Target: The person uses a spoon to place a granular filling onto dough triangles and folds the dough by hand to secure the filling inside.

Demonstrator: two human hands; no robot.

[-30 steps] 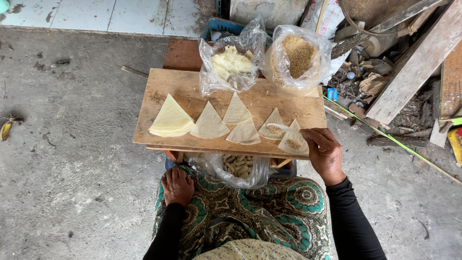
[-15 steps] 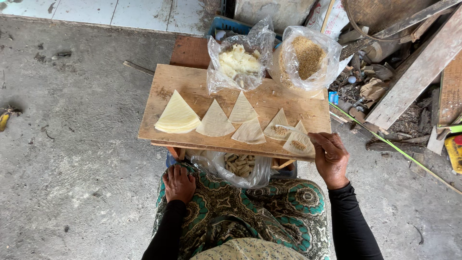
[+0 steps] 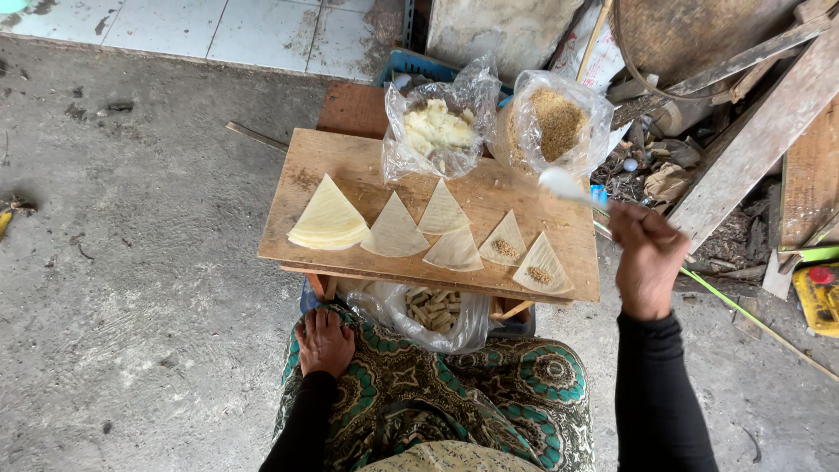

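Spoon points up-left toward the crumb bag, gripped by right hand fingers; left hand rests open on knee, wooden desk over concrete floor.

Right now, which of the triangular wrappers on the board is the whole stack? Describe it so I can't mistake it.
Start at the wooden board in front of the person's knees, with two plastic bags at its far edge. Five pale triangles lie in a row across it; the stack of wrappers is at the end farthest from the raised right hand. It is the largest and thickest, with layered edges, while the other triangles are single thin sheets.
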